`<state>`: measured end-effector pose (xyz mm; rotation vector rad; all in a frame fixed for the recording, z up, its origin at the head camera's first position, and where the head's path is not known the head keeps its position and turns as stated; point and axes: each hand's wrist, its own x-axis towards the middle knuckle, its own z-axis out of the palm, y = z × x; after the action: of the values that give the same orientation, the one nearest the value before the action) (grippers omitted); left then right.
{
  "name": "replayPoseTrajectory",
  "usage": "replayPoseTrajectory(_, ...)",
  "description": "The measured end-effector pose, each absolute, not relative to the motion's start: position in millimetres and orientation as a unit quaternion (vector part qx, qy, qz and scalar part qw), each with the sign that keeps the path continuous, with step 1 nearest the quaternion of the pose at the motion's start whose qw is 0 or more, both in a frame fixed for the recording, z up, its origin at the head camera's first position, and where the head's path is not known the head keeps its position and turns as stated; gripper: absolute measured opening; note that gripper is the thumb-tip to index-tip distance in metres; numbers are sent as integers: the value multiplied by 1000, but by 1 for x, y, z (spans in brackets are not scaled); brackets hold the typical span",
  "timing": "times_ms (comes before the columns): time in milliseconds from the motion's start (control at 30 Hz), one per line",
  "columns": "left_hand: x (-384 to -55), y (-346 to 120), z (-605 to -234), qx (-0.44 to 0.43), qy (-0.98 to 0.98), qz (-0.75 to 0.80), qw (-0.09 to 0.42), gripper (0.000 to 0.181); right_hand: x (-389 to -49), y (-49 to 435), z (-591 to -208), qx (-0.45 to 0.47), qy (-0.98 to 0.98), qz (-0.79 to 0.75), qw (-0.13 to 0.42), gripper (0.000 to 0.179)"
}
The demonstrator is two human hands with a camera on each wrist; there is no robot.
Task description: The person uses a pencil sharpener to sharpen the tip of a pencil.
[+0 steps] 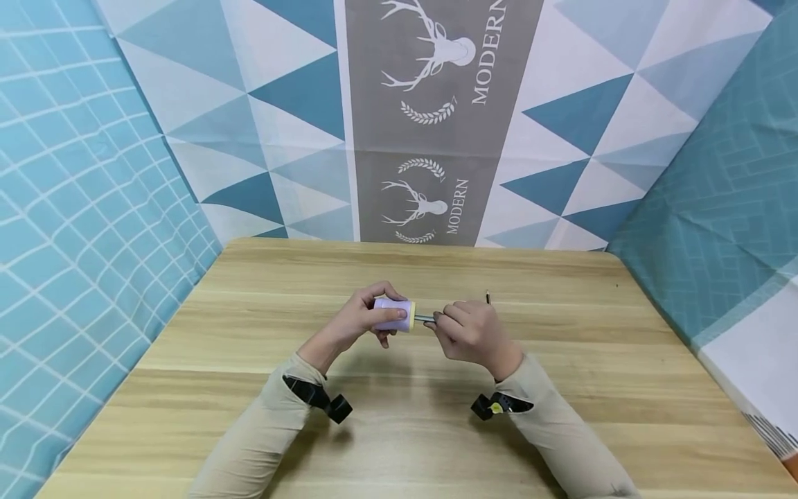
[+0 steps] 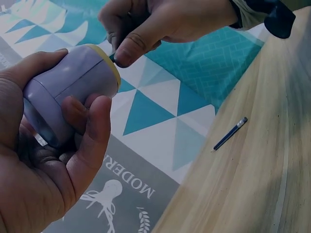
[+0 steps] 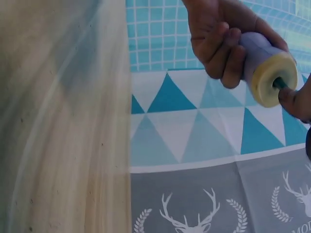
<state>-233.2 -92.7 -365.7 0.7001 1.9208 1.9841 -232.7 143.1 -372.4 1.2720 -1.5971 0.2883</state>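
My left hand (image 1: 357, 317) grips a lilac pencil sharpener (image 2: 73, 75), a rounded cylinder with a pale yellow end. The thumb lies along one side and the fingers wrap the other. In the right wrist view a round hole opens in the yellow end (image 3: 263, 89), and a dark green pencil (image 3: 279, 83) sits in it. My right hand (image 1: 472, 333) pinches this pencil between thumb and curled fingers, close to the sharpener. The pencil's tip is hidden inside. Both hands are raised over the middle of the table.
A second, dark pencil (image 2: 231, 133) lies on the wooden table (image 1: 399, 443), beyond my right hand. Patterned cloth (image 1: 299, 138) hangs behind the table's far edge, with blue tiled cloth (image 1: 81, 208) on the left and teal cloth (image 1: 717, 208) on the right.
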Motion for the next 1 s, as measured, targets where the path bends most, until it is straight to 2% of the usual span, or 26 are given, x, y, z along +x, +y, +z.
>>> replayPoseTrajectory(100, -233, -90, -367, 246, 666, 690, 142, 14, -230, 144, -374, 526, -688, 169, 470, 34)
replayPoseTrajectory(200, -232, -89, -369, 248, 661, 694, 139, 9, -225, 144, -371, 520, -720, 243, 391, 33)
replayPoseTrajectory(333, -231, -88, -371, 259, 657, 694, 142, 15, -218, 147, -364, 475, -772, 344, 246, 32)
replayPoseTrajectory(533, -230, -83, -374, 272, 670, 680, 123, 21, -219, 152, -352, 310, -806, 504, -29, 33)
replayPoseTrajectory(567, -230, -82, -375, 271, 673, 678, 117, 21, -220, 153, -352, 287, -802, 521, -58, 32)
replayPoseTrajectory(633, -229, -80, -377, 265, 676, 678, 112, 20, -221, 153, -353, 259, -804, 529, -81, 32)
replayPoseTrajectory(667, -229, -79, -378, 260, 677, 679, 112, 21, -220, 154, -353, 255, -811, 520, -78, 32)
replayPoseTrajectory(733, -228, -78, -381, 251, 675, 684, 114, 22, -218, 155, -354, 269, -835, 478, -36, 30)
replayPoseTrajectory(900, -230, -78, -382, 232, 661, 706, 99, 24, -220, 154, -357, 389, -844, 312, 197, 17)
replayPoseTrajectory(1000, -231, -80, -378, 225, 652, 718, 96, 17, -227, 152, -359, 476, -787, 204, 336, 14)
